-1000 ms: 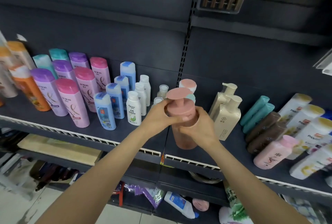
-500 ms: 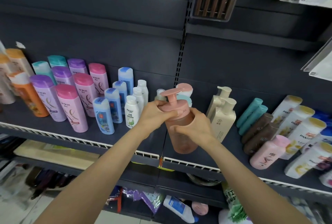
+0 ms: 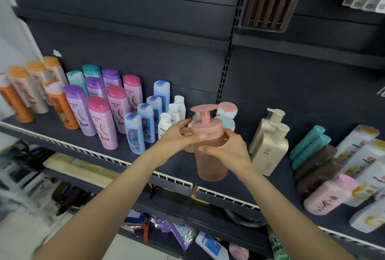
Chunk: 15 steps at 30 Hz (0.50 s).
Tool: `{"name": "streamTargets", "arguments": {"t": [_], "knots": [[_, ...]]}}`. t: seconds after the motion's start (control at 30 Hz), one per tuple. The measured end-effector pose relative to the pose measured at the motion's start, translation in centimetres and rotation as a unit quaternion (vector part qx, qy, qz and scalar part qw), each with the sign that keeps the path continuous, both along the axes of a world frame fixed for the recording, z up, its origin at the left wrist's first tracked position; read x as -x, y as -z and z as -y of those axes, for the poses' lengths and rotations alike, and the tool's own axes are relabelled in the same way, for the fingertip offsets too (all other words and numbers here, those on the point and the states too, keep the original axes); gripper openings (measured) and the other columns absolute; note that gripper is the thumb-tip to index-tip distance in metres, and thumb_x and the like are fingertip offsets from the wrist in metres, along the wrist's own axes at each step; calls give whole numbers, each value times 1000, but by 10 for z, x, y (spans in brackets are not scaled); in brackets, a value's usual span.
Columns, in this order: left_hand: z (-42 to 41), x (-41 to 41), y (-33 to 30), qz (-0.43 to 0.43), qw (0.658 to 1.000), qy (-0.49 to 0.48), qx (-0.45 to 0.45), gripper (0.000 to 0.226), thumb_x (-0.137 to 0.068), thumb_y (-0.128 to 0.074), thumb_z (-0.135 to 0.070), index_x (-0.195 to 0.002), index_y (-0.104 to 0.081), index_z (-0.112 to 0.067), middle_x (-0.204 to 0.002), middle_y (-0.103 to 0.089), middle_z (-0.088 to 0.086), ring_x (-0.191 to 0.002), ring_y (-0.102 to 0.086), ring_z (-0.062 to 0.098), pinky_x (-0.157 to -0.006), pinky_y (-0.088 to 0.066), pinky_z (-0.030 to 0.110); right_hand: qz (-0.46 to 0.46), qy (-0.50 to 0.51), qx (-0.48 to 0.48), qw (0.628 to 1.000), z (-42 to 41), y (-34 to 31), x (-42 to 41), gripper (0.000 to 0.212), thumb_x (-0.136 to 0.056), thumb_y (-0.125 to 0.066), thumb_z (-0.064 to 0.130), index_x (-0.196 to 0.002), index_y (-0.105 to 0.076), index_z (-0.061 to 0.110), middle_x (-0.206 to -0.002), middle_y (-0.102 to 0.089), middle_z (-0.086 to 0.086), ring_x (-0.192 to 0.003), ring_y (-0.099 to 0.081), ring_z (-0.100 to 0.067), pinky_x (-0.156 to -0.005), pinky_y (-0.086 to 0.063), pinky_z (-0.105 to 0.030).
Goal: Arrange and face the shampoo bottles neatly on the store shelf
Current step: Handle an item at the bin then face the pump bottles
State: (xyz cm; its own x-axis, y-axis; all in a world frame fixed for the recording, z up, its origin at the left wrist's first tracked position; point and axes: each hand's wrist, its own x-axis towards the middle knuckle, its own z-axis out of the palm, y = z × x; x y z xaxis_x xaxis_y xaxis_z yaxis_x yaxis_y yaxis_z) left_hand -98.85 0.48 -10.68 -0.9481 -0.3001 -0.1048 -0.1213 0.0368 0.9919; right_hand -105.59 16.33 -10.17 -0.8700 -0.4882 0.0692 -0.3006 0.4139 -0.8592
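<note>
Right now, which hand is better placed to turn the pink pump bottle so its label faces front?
Right. The right hand wraps the pink pump bottle at its body; the left hand only pinches the collar.

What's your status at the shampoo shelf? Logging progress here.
Both hands, left hand and right hand, grip the pink pump bottle. Bottle upright at shelf front. Cream pump bottles close right.

Backdrop: you face dark slatted wall panels [image 3: 145, 20] | upright: slotted post [image 3: 229, 51], centre | floor: pale tiles [image 3: 20, 236], lower left
</note>
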Motion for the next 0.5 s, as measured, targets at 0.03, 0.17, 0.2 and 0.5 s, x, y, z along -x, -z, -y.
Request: {"name": "streamTargets", "arguments": {"t": [0.03,0.17,0.2,0.5], "knots": [[2,-6,2,7,1000,-6,-11,73,-75,-78,-27,-138,-40,-19,-118,-60,-6,-109,-59,9,-91,-52,29,17,-12,16,1000,3,1,1,51,-62,-85,27,-105,-58,25,-89,-60,17,-85,-57,0,-71,-47,-18],[15,-35,13,36,999,-24,-5,55,-81,-73,-21,-131,-51,-21,-122,-61,-7,-113,-58,8,-86,-52,23,75,-74,65,992,22,4,0,41,-63,-86,22,-93,-59,29,-84,-61,22,-78,-58,8,-65,-46,-10],[18,-42,15,43,999,-31,-5,52,-81,-73,-19,-129,-52,-22,-121,-61,-6,-112,-58,8,-85,-52,22,89,-86,74,989,30,6,-2,38,-63,-87,20,-89,-60,29,-84,-64,20,-77,-60,7,-66,-49,-11],[74,-101,21,11,986,-165,-6,54,-79,-73,-6,-127,-52,-16,-111,-64,6,-95,-65,15,-79,-58,28,159,-213,97,959,116,16,-33,31,-71,-81,23,-98,-66,28,-94,-72,8,-91,-67,-7,-83,-54,-29]]}}
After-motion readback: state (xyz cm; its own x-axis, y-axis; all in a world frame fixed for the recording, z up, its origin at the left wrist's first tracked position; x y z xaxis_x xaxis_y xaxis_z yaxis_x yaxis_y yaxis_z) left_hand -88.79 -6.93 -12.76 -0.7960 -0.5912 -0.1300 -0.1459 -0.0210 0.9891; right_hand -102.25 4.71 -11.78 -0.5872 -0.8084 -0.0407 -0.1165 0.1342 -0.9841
